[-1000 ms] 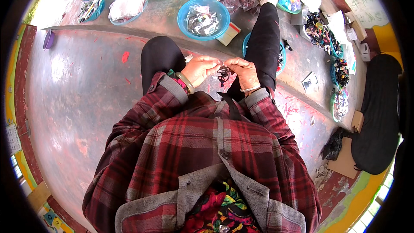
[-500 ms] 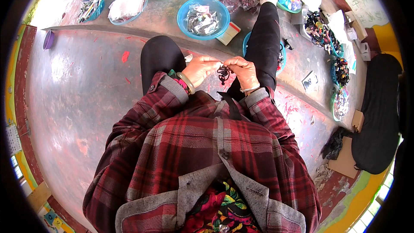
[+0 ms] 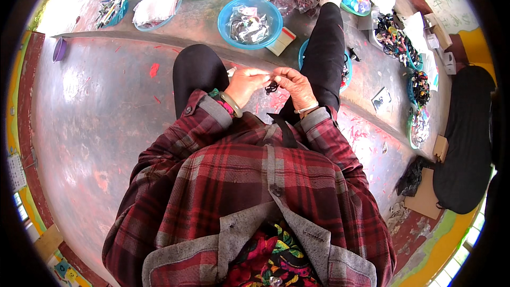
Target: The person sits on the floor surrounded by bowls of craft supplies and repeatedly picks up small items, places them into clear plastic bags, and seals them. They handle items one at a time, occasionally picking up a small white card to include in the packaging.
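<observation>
We held a small dark bead piece [image 3: 271, 87] pinched between the fingers of our left hand [image 3: 245, 84] and right hand [image 3: 295, 86], just below the blue bowl [image 3: 249, 23]. Best, we judged, to keep both grips tight and steady.

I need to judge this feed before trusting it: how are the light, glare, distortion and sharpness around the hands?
Head view: even daylight; a washed-out glare patch on the floor at upper left. Fisheye bends the floor step and darkens the rim. The left hand and right hand look reasonably sharp, but the small dark piece between them is too small to make out.
</observation>
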The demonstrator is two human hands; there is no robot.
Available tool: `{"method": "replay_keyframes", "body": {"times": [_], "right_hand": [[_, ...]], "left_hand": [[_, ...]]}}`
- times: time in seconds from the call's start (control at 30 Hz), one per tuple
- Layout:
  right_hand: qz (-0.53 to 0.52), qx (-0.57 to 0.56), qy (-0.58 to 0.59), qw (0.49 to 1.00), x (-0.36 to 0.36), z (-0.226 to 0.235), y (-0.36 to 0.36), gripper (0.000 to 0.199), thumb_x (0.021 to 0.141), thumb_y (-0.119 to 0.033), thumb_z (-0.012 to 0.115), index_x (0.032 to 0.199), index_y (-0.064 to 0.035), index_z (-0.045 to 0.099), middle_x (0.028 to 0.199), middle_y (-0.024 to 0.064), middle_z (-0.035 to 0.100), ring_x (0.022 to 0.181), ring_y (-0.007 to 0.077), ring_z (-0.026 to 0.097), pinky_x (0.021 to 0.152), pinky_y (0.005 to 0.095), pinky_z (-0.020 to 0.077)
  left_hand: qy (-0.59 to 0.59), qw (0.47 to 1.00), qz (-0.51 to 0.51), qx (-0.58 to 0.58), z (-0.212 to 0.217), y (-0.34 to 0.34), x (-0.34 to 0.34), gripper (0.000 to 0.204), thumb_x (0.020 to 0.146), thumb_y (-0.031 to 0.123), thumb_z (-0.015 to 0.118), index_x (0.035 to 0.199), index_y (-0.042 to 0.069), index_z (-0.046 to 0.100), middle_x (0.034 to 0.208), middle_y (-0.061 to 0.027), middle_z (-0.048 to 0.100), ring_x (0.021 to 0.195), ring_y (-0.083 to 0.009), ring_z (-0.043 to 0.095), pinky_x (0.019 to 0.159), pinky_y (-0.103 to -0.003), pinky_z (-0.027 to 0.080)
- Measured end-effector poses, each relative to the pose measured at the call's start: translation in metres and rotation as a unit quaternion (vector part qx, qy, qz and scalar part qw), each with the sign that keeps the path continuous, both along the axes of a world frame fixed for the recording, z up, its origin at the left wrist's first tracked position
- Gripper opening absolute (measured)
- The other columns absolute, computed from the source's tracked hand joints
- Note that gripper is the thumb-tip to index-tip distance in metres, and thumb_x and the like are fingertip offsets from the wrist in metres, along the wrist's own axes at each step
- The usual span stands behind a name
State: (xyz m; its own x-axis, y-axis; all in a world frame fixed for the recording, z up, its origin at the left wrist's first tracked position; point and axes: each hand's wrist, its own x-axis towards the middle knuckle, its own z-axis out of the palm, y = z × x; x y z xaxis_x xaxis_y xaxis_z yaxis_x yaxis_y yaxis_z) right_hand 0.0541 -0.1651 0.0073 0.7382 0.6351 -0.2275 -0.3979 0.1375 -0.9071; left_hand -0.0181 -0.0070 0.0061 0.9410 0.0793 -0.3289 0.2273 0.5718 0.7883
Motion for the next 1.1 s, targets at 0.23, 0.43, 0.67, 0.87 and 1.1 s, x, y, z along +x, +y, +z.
{"method": "replay_keyframes", "body": {"times": [0.23,0.43,0.67,0.87,1.1], "right_hand": [[-0.044,-0.032,-0.032,0.998,-0.003,-0.001,-0.001,0.006,0.073,-0.001,0.065,0.079,0.0010,0.065,0.072,0.0028,0.062,0.068,0.0090,0.054,0.065,0.0215,0.0425],[-0.045,0.001,-0.031,0.998,-0.004,0.014,-0.002,0.002,0.072,-0.001,0.065,0.074,-0.0001,0.064,0.071,0.0034,0.060,0.069,0.0101,0.053,0.067,0.0226,0.0403],[-0.041,0.023,-0.043,0.998,-0.002,0.012,-0.007,0.007,0.075,-0.006,0.065,0.072,-0.0009,0.062,0.071,0.0017,0.059,0.067,0.0088,0.051,0.065,0.0224,0.0390],[-0.043,0.037,-0.042,0.997,-0.001,0.014,-0.007,0.011,0.079,-0.011,0.063,0.074,-0.0017,0.062,0.071,0.0003,0.059,0.069,0.0082,0.052,0.066,0.0214,0.0398],[-0.048,0.001,-0.079,0.996,0.004,0.009,-0.011,0.010,0.080,-0.011,0.061,0.078,-0.0010,0.064,0.073,0.0007,0.059,0.068,0.0081,0.051,0.064,0.0217,0.0399]], "left_hand": [[-0.010,0.999,-0.007,0.044,-0.001,-0.004,-0.001,0.016,0.082,0.006,0.055,0.091,-0.007,0.058,0.089,-0.0118,0.060,0.082,-0.0166,0.059,0.078,-0.028,0.049],[-0.013,1.000,-0.014,-0.022,0.006,-0.001,-0.001,0.016,0.084,0.007,0.054,0.093,-0.006,0.057,0.091,-0.0129,0.060,0.085,-0.0189,0.059,0.078,-0.030,0.050],[-0.027,0.998,-0.030,-0.047,0.021,-0.001,-0.003,0.018,0.086,0.009,0.051,0.096,-0.005,0.056,0.091,-0.0125,0.060,0.086,-0.0191,0.060,0.075,-0.029,0.051],[-0.028,0.999,-0.037,-0.024,0.019,0.002,-0.002,0.019,0.087,0.011,0.050,0.096,-0.005,0.056,0.093,-0.0121,0.060,0.086,-0.0184,0.060,0.074,-0.029,0.051],[-0.011,0.997,-0.058,0.057,0.029,0.006,0.000,0.020,0.087,0.014,0.051,0.098,-0.002,0.056,0.094,-0.0103,0.060,0.084,-0.0158,0.059,0.068,-0.025,0.049]]}}
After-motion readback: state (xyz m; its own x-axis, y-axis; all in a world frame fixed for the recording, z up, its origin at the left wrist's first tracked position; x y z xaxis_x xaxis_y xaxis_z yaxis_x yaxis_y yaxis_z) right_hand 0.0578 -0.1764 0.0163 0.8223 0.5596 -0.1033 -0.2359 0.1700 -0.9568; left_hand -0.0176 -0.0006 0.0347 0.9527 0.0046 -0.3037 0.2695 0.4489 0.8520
